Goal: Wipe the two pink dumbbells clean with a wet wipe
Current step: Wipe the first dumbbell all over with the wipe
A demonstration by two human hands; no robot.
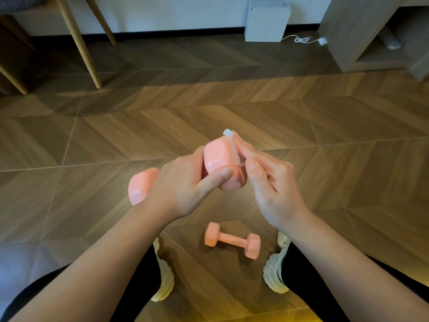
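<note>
My left hand (183, 184) grips the handle of a pink dumbbell (219, 159), held up in front of me with its far head pointing away and its near head at the left. My right hand (267, 182) presses a white wet wipe (229, 138) flat against the right side of the far head. Only a strip of the wipe shows above and beside my fingers. A second pink dumbbell (232, 240) lies on the wooden floor between my feet, untouched.
My pale shoes (275, 273) stand on either side of the floor dumbbell. Wooden chair legs (79, 40) rise at the back left. A white box (267, 20) with a cable sits by the wall, and a wooden cabinet (362, 43) is at the back right.
</note>
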